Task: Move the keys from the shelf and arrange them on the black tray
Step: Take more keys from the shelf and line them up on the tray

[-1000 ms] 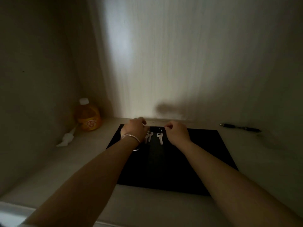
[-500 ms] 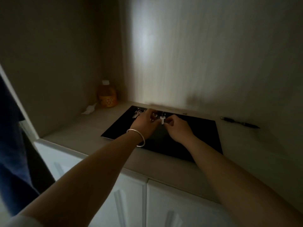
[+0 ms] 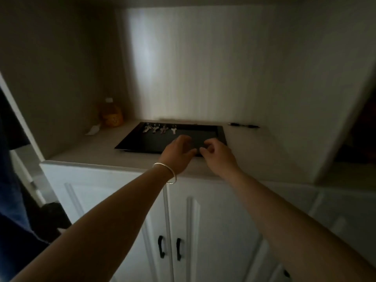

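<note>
As four keys (image 3: 159,129) lie in a row along the far left edge of the black tray (image 3: 220,132), the arranging seems done; left hand (image 3: 179,154) and right hand (image 3: 217,154) hover empty, fingers loosely curled, above its near edge.

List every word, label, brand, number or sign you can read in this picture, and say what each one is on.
No text can be read.
Orange bottle: its label shows a pale face-like graphic; any lettering is too blurred and dim to read.
Pen: too small to show any print.
Keys on the black tray: any stamping is too small to read.
Cabinet doors: no markings visible.
</note>
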